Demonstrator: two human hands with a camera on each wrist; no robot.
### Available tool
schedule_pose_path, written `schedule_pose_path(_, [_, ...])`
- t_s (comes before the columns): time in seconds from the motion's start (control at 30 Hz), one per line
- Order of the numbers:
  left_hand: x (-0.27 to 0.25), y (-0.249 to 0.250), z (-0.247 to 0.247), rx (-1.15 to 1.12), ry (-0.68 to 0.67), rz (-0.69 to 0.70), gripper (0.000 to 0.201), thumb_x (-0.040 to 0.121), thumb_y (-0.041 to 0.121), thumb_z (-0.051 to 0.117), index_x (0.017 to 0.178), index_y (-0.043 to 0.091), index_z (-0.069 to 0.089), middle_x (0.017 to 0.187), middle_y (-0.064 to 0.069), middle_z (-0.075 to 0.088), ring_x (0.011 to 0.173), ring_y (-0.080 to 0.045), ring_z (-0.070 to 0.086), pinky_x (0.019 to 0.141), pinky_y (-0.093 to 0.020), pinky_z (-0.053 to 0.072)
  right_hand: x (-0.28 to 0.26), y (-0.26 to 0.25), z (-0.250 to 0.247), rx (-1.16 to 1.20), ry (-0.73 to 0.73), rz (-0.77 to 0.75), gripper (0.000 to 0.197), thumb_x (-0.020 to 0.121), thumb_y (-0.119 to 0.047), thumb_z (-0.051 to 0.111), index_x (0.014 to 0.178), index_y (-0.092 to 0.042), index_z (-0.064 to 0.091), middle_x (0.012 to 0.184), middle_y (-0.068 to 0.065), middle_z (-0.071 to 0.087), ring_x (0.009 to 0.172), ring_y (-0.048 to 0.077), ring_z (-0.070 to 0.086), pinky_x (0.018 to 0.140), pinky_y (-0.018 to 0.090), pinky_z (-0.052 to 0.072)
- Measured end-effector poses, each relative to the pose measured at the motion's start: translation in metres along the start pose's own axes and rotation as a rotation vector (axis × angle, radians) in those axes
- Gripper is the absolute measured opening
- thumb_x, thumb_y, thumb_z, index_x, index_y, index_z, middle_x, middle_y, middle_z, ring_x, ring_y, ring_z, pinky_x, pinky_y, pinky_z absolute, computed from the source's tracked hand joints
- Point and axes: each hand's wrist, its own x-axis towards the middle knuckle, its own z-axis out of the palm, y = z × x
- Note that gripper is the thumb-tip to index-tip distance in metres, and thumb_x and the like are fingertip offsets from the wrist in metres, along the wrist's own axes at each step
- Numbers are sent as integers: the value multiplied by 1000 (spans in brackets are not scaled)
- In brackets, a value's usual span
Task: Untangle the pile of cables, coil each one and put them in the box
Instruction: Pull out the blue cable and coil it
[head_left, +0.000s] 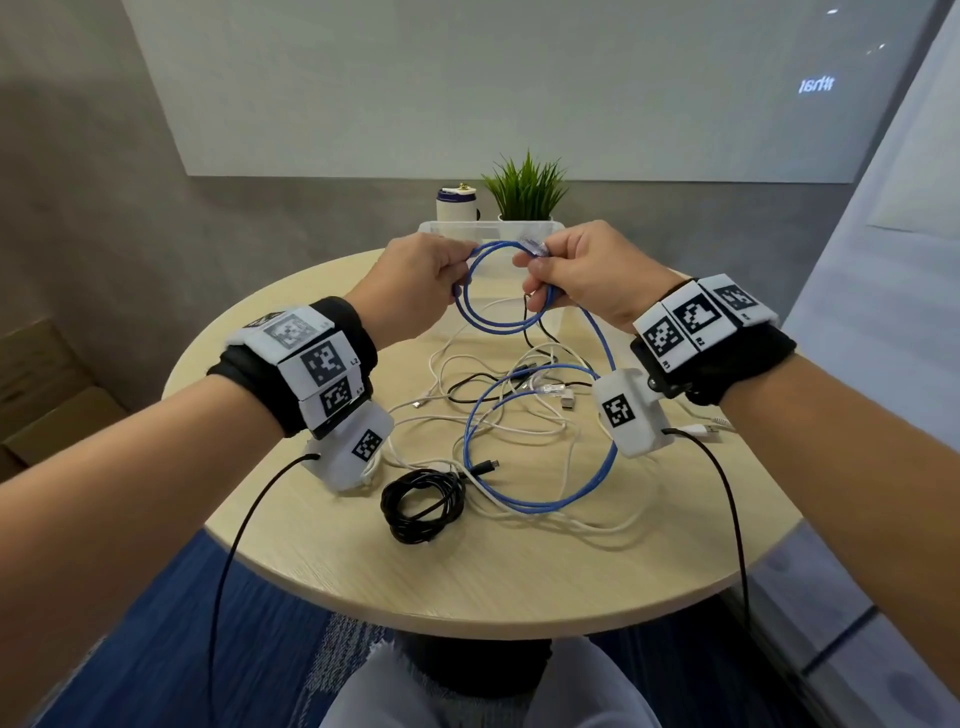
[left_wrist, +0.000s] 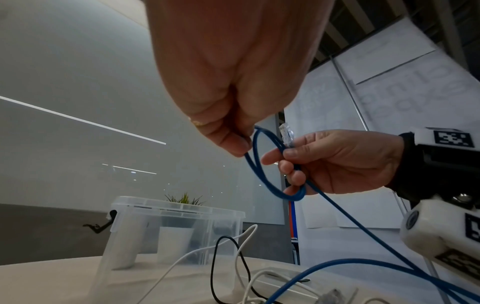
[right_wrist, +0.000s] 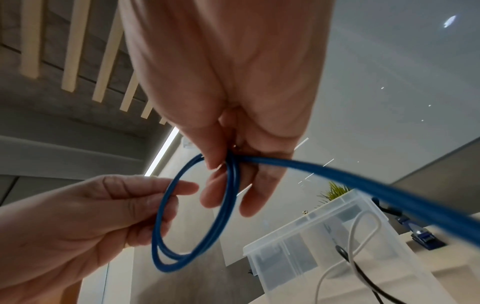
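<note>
— Start on the left: what has the left hand (head_left: 415, 280) got?

— Its fingertips pinch the left side of the small loop of the blue cable (head_left: 493, 317), held up above the table. The right hand (head_left: 587, 275) is clamped on the right side of that loop, with the clear plug (head_left: 535, 244) sticking up out of its fingers.

— And the slack?

— It leaves the right hand and runs down toward the near right, into a wide blue loop on the round table (head_left: 519, 582), laid over the white cables (head_left: 519, 426). So the right hand holds the coil, and the left looks freer to fetch the next turn (my guess).

— The rest?

— A coiled black cable (head_left: 422, 505) lies near left of the tangle. The clear box (head_left: 488, 228) stands at the far edge, just behind both hands, a potted plant (head_left: 524, 192) and a white cup (head_left: 457, 205) beyond it. Grey walls, blue carpet (head_left: 182, 649).
</note>
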Motion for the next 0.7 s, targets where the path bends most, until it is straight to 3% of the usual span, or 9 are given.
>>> schedule_pose_path(0.1, [-3, 2, -1, 51, -34, 27, 30, 97, 1, 37, 109, 1, 65, 87, -10, 58, 74, -19, 52, 74, -24, 45, -1, -1, 0, 12, -15, 11, 21, 96, -4, 49, 83, -12, 64, 99, 20, 65, 65, 17, 62, 82, 39, 57])
schedule_pose_path(0.2, [-4, 2, 0, -58, -60, -93, 32, 99, 7, 36, 119, 10, 61, 98, -9, 63, 82, -20, 59, 74, -21, 46, 1, 0, -1, 207, 87, 0, 20, 95, 3, 47, 85, -4, 63, 78, 12, 59, 53, 13, 56, 66, 28, 57])
schedule_pose_path(0.3, [-7, 2, 2, -57, -135, -192, 20, 98, 24, 44, 98, 15, 61, 90, -3, 66, 81, -19, 62, 75, -27, 51, 8, 4, -7, 283, 225, -41, 20, 95, 3, 47, 84, -5, 63, 70, 6, 56, 49, 10, 55, 64, 27, 57])
schedule_pose_path(0.4, [-19, 7, 5, 18, -446, -123, 25, 93, 39, 52, 86, 21, 68, 78, 7, 66, 73, -8, 59, 70, -21, 47, 13, 8, -13, 285, 318, -69, 21, 95, 1, 48, 83, -8, 63, 68, 4, 56, 54, 12, 56, 70, 31, 55])
schedule_pose_path(0.53, [-44, 24, 28, -47, -885, 0, 50, 71, 68, 60, 100, 28, 69, 96, 14, 70, 94, -4, 63, 92, -25, 47, 18, 10, -18, 296, 451, -86, 26, 96, -1, 47, 78, -14, 62, 72, 0, 58, 58, 10, 56, 74, 30, 54])
schedule_pose_path(0.63, [-58, 32, 48, 15, -1130, 12, 43, 76, 46, 74, 112, 27, 63, 106, 12, 68, 100, -6, 62, 95, -24, 45, 20, 10, -23, 300, 498, -97, 28, 96, -2, 47, 76, -15, 62, 73, -3, 59, 58, 9, 57, 78, 32, 54])
schedule_pose_path(0.7, [-59, 32, 56, 24, -1156, 40, 33, 79, 31, 74, 109, 22, 64, 94, 11, 69, 85, -5, 62, 85, -18, 45, 20, 12, -26, 288, 511, -99, 27, 96, -4, 47, 77, -15, 63, 73, -3, 60, 59, 10, 58, 81, 35, 54])
